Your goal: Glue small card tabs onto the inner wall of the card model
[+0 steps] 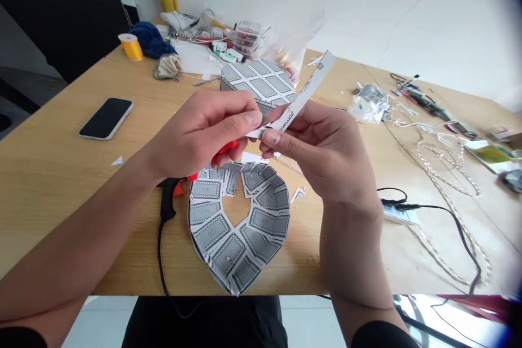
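White strip [306,92] pinched by left fingers [252,119], right fingers [274,138]; upper end juts free.

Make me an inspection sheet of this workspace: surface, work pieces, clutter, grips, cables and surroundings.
Surface: wooden table, with paper scraps on it.
Job's things: white strip, held up; heart-shaped card tray below, its base open in the middle; card-patterned box behind the grips.
Clutter: phone at left; orange roll, blue cloth and clear containers farther back.
Grips: right grip pinches the strip; left grip is at its lower end, partly hiding a red object.
Cables: black cable from a black-handled tool hangs over the near edge; another at right.
Surroundings: white wall behind, dark panel at left.
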Motion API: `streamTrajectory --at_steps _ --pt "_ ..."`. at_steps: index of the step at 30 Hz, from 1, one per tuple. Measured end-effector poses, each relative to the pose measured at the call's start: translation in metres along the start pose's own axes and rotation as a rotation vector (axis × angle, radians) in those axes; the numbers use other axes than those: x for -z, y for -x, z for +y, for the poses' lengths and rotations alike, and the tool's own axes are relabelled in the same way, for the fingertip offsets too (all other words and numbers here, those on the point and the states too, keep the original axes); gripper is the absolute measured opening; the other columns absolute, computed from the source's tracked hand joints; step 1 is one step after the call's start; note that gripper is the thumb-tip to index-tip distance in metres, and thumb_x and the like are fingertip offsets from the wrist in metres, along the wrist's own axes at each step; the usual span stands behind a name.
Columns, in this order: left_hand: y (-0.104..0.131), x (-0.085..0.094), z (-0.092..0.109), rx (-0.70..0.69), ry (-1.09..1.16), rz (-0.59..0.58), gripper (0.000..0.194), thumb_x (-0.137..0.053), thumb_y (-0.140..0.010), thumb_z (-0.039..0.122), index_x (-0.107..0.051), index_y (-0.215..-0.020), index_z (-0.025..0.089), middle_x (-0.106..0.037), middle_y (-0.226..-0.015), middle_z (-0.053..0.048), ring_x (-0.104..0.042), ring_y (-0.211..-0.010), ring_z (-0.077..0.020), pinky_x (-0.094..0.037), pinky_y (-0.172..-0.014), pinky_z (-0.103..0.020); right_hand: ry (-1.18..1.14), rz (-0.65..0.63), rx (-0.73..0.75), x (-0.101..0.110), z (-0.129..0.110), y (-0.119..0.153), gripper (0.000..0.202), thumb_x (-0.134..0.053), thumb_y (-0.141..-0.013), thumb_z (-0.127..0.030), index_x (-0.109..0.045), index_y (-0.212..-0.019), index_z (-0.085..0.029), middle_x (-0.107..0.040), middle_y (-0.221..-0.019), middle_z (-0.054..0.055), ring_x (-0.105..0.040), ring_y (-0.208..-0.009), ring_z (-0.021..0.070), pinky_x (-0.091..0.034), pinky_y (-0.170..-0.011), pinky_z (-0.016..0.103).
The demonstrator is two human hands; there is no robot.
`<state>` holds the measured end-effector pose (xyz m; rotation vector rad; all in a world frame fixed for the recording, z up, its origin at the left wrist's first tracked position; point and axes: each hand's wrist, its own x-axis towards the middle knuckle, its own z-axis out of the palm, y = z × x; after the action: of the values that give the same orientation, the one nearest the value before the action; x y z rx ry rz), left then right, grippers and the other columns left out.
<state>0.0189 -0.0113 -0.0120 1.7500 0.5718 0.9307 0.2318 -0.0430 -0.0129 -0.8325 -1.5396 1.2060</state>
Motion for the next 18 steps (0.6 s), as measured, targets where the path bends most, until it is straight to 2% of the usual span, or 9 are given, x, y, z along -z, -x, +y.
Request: streamTrajectory --at_steps 3,10,13,18 --pt "0.001 0.0 0.002 0.041 0.004 -0.031 0.03 -0.056 -0.108 0.026 -0.066 -0.08 0.021 -0.059 -0.058 0.002 -0.05 -0.042 -0.0085 -0.036 -0.035 -0.022 0.015 -0.018 -0.011 0.0 -0.004 0.001 0.032 -0.097 -0.083 -0.044 -0.079 -0.098 -0.023 -0.077 -0.087 0.002 -0.072 -0.074 0.0169 -0.068 -0.071 0.033" --pt "0.001 -0.002 0.002 -0.019 -0.051 -0.052 0.039 -0.053 -0.11 0.027 -0.06 -0.072 0.02 -0.056 -0.056 0.003 -0.046 -0.041 -0.007 -0.034 -0.036 -0.02 0.007 -0.081 -0.051 0.002 -0.012 0.004 0.033 -0.094 -0.085 -0.048 -0.08 -0.095 -0.02 -0.078 -0.086 0.004 -0.076 -0.076 0.0182 -0.07 -0.075 0.035" --pt "0.001 -0.003 0.002 -0.037 -0.067 -0.056 0.039 -0.054 -0.109 0.024 -0.059 -0.07 0.021 -0.055 -0.056 0.003 -0.047 -0.042 -0.0078 -0.036 -0.037 -0.021 0.009 -0.109 -0.079 0.003 -0.014 0.006 0.027 -0.091 -0.09 -0.043 -0.08 -0.093 -0.019 -0.079 -0.087 0.005 -0.077 -0.079 0.0182 -0.07 -0.077 0.033" --pt "-0.001 -0.004 0.001 -0.086 -0.064 -0.041 0.041 -0.055 -0.11 0.028 -0.055 -0.07 0.02 -0.052 -0.053 0.003 -0.044 -0.04 -0.0064 -0.033 -0.035 -0.02 -0.011 -0.104 -0.07 0.002 -0.014 0.006 0.026 -0.09 -0.092 -0.041 -0.078 -0.093 -0.018 -0.078 -0.089 0.005 -0.076 -0.078 0.016 -0.068 -0.075 0.029"
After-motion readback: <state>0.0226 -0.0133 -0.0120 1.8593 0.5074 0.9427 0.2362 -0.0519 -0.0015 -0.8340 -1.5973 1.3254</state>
